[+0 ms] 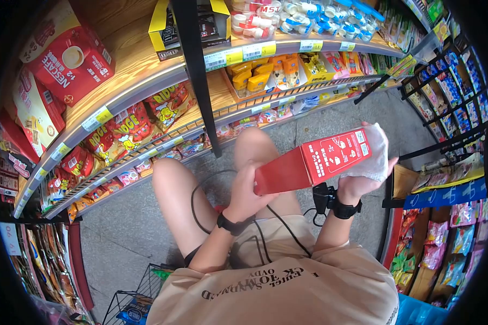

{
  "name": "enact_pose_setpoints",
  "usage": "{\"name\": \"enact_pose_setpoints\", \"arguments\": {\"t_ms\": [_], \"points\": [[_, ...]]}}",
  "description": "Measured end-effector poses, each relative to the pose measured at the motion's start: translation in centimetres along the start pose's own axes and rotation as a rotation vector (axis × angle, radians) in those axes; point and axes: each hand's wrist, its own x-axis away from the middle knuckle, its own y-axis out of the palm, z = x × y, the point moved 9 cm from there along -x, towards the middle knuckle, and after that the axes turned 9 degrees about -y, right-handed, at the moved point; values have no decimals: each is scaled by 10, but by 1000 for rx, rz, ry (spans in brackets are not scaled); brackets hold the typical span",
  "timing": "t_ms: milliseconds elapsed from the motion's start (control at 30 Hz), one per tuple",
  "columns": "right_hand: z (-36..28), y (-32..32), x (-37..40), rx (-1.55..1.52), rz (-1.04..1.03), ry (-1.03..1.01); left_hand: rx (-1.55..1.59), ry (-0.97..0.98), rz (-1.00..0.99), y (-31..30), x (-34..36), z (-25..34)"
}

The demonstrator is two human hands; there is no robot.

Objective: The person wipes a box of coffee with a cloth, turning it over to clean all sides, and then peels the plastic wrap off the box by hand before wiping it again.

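Note:
A long red box (314,162) with white print lies across the middle of the view, tilted up to the right. My left hand (246,187) grips its lower left end, fingers wrapped round the edge. At the box's right end, my right hand (360,183) holds a white cloth (375,157) pressed against the box; the cloth covers part of the fingers. Both wrists wear black bands, and a small black device (324,197) sits beside the right wrist. Black cables run over my lap below the box.
Curved shelves (141,59) with snack bags, a red Nescafe box (70,59) and candy tubs stand ahead. Black racks (444,92) hold packets at the right. A wire basket (126,303) with packets is at the lower left, on the grey floor (119,233).

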Motion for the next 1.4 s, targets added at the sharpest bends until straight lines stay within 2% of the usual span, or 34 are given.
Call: {"name": "enact_pose_setpoints", "arguments": {"t_ms": [33, 133, 233, 367, 467, 600, 633, 733, 867, 900, 1067, 1133, 1233, 1333, 1400], "points": [[-3, -1, 0, -48, 95, 17, 1, 9, 5, 0, 0, 1], [-19, 17, -2, -60, -35, -83, 14, 24, 15, -2, 1, 3], [-40, 50, 3, 283, -353, -276, 32, 2, 5, -4, -1, 9], [-54, 94, 11, 834, -680, -558, 29, 6, -7, -4, -1, 11], [-54, 105, 11, 966, -678, -527, -87, 62, -23, -1, 0, 13], [-46, 66, -1, 694, -386, -303, -122, 132, -3, -1, -2, 17], [-46, 63, -3, 684, -385, -264, -125, 141, 0, -1, -1, 18], [-50, 54, -13, 828, -444, -268, -111, 139, -7, 1, -2, 20], [-53, 45, -22, 775, -390, -263, -129, 142, -11, 2, -2, 24], [-61, 55, -20, 834, -400, -341, -126, 134, -13, 2, -2, 22], [-70, 82, 2, 656, -607, -346, -33, 44, -13, 1, 0, 13], [-76, 93, 14, 454, -596, -284, -74, 107, -15, 2, 0, 15], [-80, 98, 13, 715, -632, -433, -114, 149, 3, 0, 0, 21], [-75, 89, 14, 917, -594, -382, -105, 152, -4, 1, -1, 21], [-76, 87, 16, 895, -668, -419, -101, 142, -17, 1, -1, 19]]}}
